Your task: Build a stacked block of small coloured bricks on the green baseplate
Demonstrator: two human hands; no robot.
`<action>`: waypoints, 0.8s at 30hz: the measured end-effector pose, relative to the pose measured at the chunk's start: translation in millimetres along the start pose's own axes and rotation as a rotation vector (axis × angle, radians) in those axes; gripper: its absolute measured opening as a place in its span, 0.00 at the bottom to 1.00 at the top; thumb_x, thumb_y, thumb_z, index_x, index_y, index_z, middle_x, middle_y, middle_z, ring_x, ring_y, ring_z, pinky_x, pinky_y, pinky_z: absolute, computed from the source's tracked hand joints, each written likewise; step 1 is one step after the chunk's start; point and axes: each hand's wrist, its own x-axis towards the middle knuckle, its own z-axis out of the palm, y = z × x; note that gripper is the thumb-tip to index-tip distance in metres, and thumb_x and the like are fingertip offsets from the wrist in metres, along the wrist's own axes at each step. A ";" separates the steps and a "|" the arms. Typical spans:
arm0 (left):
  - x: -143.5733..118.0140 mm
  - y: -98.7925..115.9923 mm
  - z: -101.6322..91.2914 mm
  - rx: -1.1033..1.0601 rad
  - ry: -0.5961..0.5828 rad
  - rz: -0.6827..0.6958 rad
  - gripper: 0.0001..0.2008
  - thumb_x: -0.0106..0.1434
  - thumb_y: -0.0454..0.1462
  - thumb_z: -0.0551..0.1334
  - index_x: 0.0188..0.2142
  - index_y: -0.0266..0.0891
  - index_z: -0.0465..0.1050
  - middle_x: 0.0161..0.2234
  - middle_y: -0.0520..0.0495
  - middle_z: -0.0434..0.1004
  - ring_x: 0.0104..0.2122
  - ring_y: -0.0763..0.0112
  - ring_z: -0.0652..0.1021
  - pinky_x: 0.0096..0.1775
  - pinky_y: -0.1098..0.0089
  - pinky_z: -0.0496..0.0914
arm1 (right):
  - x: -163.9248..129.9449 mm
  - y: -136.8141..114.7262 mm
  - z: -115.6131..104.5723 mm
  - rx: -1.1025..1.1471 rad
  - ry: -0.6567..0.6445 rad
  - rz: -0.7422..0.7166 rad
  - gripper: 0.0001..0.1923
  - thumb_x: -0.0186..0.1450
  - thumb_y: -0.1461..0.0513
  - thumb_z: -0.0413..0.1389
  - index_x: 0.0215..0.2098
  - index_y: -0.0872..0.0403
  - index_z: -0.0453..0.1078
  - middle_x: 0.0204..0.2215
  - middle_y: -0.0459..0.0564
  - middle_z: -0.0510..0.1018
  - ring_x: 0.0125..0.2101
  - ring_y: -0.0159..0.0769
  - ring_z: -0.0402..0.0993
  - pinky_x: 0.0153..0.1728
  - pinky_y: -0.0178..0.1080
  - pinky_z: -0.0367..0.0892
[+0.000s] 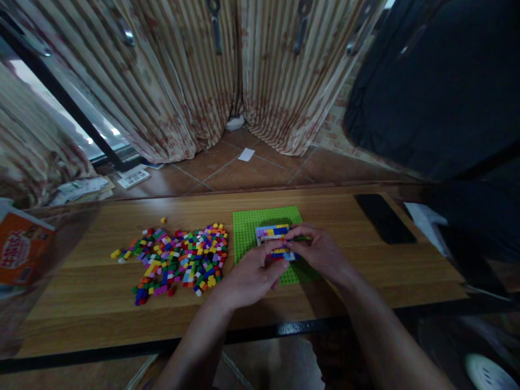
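Note:
A green studded baseplate (pixel 246 221) lies on the wooden table, carrying a low block structure of coloured toy bricks (pixel 277 230) in blue, yellow, white and red. Over the structure's near side is my left hand (pixel 254 273), thumb and fingers closed at the bricks. Opposite it, my right hand (pixel 319 252) reaches in from the right, fingers pinched at the same spot. Their fingertips almost meet. Whatever small piece lies between them is hidden, and the hands cover part of the structure.
Left of the baseplate a loose pile of many-coloured bricks (pixel 179 257) spreads over the table (pixel 101 314). A black phone-like slab (pixel 384 218) lies at the right. An orange package (pixel 22 246) stands at the left edge. Striped curtains (pixel 182 81) hang beyond the table.

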 end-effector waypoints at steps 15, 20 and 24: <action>2.0 -8.3 4.6 0.053 0.026 0.029 0.24 0.66 0.43 0.55 0.60 0.39 0.65 0.20 0.56 0.67 0.20 0.72 0.69 0.22 0.73 0.61 | 0.2 -5.3 7.3 0.003 0.075 0.080 0.08 0.54 0.57 0.60 0.29 0.52 0.74 0.26 0.47 0.79 0.28 0.36 0.74 0.32 0.40 0.69; 2.7 -7.7 4.8 0.149 0.067 0.093 0.22 0.65 0.43 0.56 0.57 0.39 0.68 0.23 0.52 0.72 0.23 0.71 0.72 0.28 0.71 0.66 | -0.3 -6.3 5.7 -0.004 0.060 0.138 0.09 0.53 0.56 0.60 0.29 0.52 0.75 0.27 0.47 0.80 0.29 0.37 0.75 0.34 0.41 0.69; 2.7 -6.7 5.0 0.174 0.110 0.115 0.21 0.64 0.42 0.58 0.55 0.39 0.70 0.28 0.48 0.76 0.27 0.68 0.75 0.31 0.68 0.69 | 0.0 -9.4 3.8 -0.082 0.083 0.148 0.10 0.52 0.55 0.60 0.29 0.52 0.76 0.27 0.47 0.80 0.30 0.39 0.76 0.36 0.42 0.69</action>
